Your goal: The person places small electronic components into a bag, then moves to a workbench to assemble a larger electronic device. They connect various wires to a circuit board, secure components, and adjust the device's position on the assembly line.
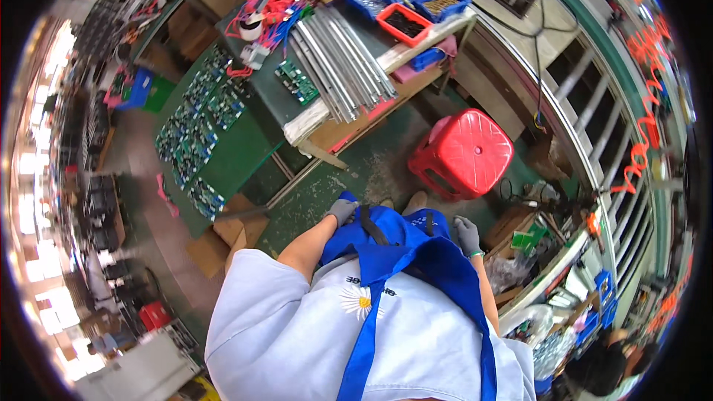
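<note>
My left hand [343,210], in a grey glove, hangs beside the blue apron [386,245] at my waist. Its fingers are curled, with a bit of blue at their tips that I cannot make out. My right hand [467,236], also gloved in grey, hangs at the other side of the apron. Loosely closed, it shows nothing in its fingers. Ahead of it stands a red plastic stool [475,150]. Beyond my left hand is a workbench [271,93] bearing a stack of metal bars [338,59] and a green circuit board [297,82].
Many circuit boards [194,130] cover a green table [238,160] at the left. Blue bins [368,0] and a red bin [403,25] of small parts stand on the bench's far end. Cardboard boxes [238,226] lie below. A metal-railed rack [594,126] runs along the right.
</note>
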Tool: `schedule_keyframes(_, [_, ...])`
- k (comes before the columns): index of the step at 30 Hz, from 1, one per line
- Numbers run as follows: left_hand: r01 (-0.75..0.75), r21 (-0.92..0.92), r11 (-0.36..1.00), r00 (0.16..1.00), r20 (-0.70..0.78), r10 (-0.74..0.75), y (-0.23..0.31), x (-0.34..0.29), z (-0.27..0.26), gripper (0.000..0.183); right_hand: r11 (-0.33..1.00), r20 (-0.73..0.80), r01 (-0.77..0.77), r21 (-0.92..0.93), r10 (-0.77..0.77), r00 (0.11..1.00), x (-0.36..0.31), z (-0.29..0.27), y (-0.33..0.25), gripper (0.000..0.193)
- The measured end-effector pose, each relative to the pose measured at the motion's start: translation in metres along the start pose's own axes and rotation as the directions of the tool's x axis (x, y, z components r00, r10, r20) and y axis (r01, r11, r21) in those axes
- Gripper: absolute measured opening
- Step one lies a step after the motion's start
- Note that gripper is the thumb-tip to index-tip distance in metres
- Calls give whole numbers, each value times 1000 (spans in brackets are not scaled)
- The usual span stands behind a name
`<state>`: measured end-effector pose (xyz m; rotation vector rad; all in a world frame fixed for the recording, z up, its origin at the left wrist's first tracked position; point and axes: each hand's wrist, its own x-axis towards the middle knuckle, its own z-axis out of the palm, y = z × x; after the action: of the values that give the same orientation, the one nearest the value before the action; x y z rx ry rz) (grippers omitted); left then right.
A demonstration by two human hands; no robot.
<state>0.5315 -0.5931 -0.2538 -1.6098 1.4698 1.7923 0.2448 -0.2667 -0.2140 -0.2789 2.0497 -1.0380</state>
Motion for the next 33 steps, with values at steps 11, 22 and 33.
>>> schedule_keyframes(11, [31,-276,961,950,-290,-113,37,-61,4,33,995,276,78,65,-93,957,72,-38,45,23])
schedule_keyframes(22, [-126,-248,961,907,-421,10,-6,-84,28,33,849,423,-521,93,439,792,137,-52,12,15])
schedule_keyframes(33, [-554,319,769,179,-857,484,156,-62,-101,34,896,393,239,-374,-81,916,187,24,-24,30])
